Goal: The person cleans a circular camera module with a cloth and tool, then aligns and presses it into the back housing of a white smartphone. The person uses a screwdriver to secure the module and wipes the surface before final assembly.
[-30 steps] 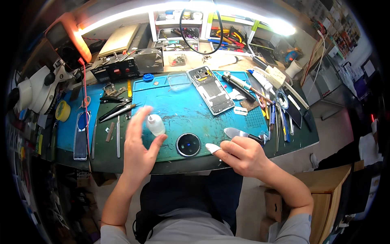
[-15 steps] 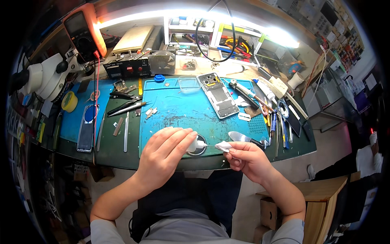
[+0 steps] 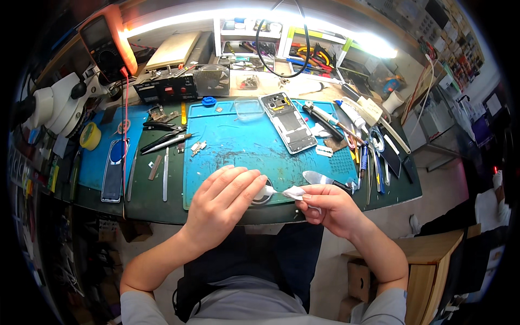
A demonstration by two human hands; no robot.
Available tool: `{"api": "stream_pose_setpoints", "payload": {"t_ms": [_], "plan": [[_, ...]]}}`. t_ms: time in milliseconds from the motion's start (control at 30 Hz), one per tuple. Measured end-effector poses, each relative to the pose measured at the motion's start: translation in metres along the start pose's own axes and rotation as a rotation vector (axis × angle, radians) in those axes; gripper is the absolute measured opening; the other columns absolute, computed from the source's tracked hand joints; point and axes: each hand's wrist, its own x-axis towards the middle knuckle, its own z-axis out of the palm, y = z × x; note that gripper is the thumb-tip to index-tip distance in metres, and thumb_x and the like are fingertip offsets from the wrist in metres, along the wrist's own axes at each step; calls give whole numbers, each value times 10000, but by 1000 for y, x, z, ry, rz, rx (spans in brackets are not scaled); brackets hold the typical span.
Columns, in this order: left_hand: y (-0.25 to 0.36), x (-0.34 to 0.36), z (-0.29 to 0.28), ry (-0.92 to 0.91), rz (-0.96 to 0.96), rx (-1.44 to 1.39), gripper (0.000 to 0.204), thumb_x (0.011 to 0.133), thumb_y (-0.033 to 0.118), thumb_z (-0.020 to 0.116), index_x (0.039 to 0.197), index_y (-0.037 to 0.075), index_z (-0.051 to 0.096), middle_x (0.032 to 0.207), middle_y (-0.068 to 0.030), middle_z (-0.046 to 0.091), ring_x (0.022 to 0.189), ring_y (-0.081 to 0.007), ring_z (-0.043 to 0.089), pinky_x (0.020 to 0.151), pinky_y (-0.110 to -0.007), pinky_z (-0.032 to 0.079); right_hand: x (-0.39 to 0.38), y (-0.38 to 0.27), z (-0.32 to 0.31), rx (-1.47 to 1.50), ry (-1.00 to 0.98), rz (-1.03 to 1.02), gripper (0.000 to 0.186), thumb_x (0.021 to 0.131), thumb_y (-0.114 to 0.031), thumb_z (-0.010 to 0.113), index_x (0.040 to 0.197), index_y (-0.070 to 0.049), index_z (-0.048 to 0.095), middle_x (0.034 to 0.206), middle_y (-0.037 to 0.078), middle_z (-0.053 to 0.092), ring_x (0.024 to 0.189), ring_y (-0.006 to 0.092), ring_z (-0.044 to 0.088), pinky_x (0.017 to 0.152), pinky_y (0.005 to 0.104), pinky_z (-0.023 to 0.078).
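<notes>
My left hand is wrapped round a small translucent bottle, mostly hidden by the fingers. Its thin tip points right and reaches a folded white wipe, which my right hand pinches. Beneath the bottle a dark round part with a silver rim shows partly, on the blue mat. An opened phone lies farther back. A spatula-like blade rests just behind my right hand, near a razor blade.
Many tools crowd the mat's right side; pliers and tweezers lie left. A microscope, an orange multimeter and a power unit line the back left. A seated person is at far right, a wooden cabinet lower right.
My left hand has closed round the bottle and brought it rightward and down to the wipe, over the round part. My right hand has turned, now holding the wipe up to the bottle's tip.
</notes>
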Motion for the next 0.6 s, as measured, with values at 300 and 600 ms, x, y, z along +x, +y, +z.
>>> {"api": "stream_pose_setpoints", "payload": {"t_ms": [300,600], "plan": [[0,1,0,-16,3,-18,410,849,1,722,1257,35,732,1244,-105,735,1184,-304,690,1064,-460,550,0,0,3,0,3,-8,364,1065,-130,599,1376,53,649,961,8,630,733,47,469,634,224,391],[-47,-23,14,164,-651,-573,530,921,68,804,1389,11,563,1264,-178,710,1251,-303,670,1079,-399,514,17,-2,-1,-1649,93,-1075,333,879,-38,689,1209,-49,738,922,47,612,789,211,607,740,317,534]]}}
